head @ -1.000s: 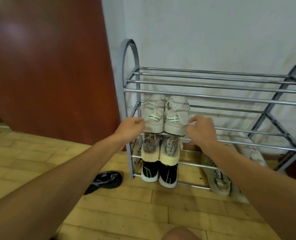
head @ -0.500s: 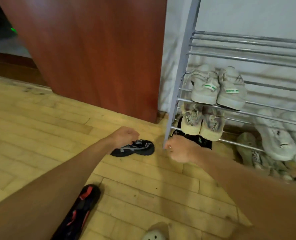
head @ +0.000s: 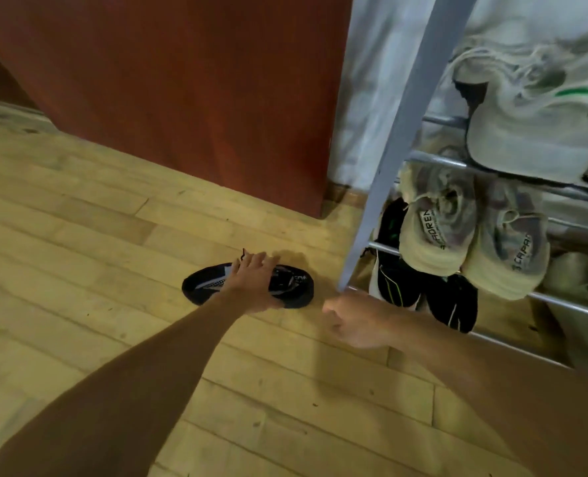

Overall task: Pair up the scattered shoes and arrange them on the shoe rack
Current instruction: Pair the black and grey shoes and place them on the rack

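In the head view, a black sneaker (head: pixel 297 287) is seen lying on the wooden floor (head: pixel 79 235) beside the shoe rack (head: pixel 401 132) (a beige pair (head: pixel 437 235) is shelved there). The left hand (head: pixel 254 285) is spread over it; the right hand (head: pixel 354 321) is curled, with nothing held.

Black shoe (head: pixel 296 287) loose on the floor (head: pixel 79 235)
We see it sole-down, just left of the rack (head: pixel 394 139) holding a white pair (head: pixel 533 132), beige pair (head: pixel 458 235), black pair (head: pixel 423 290).

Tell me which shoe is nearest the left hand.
The black shoe on the floor, left of the rack: the left hand rests on it. The beige pair and black pair sit on the rack.
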The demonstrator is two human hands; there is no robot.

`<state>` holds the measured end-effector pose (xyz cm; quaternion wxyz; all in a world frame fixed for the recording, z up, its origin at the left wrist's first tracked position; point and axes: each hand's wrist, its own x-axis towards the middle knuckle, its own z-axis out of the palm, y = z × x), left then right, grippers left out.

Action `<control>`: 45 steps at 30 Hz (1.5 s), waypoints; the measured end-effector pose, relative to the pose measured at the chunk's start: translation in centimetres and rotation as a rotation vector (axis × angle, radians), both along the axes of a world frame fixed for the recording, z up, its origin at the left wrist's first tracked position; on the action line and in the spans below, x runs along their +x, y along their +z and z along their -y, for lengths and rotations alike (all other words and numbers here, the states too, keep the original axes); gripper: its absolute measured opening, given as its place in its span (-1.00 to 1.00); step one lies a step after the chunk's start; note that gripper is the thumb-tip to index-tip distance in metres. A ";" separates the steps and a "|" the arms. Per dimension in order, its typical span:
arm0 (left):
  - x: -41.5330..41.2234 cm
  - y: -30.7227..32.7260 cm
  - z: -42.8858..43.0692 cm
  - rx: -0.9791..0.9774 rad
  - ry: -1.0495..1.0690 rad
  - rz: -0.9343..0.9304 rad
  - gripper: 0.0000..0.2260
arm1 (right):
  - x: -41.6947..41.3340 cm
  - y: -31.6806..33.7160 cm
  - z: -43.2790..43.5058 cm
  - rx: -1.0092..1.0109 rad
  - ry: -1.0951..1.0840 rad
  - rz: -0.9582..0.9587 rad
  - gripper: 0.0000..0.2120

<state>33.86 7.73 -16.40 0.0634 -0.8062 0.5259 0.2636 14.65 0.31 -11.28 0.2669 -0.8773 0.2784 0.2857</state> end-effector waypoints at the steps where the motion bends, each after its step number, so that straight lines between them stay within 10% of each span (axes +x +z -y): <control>1: 0.3 -1.1 0.6 0.070 -0.073 0.096 -0.07 | -0.3 -0.9 0.5 0.002 0.010 -0.004 -0.88; 14: -1.6 0.5 -1.0 -0.119 -0.246 0.332 -0.23 | -3.7 1.6 2.2 0.123 -0.140 0.036 -0.65; 34: -17.7 37.6 -10.4 -0.871 -0.985 0.835 -0.41 | -16.6 32.2 -10.5 -0.041 -0.626 0.588 -0.67; 45: -39.5 40.5 -12.5 -1.034 -0.810 0.262 -0.42 | -41.5 35.0 -16.8 -0.143 -1.108 0.674 -0.70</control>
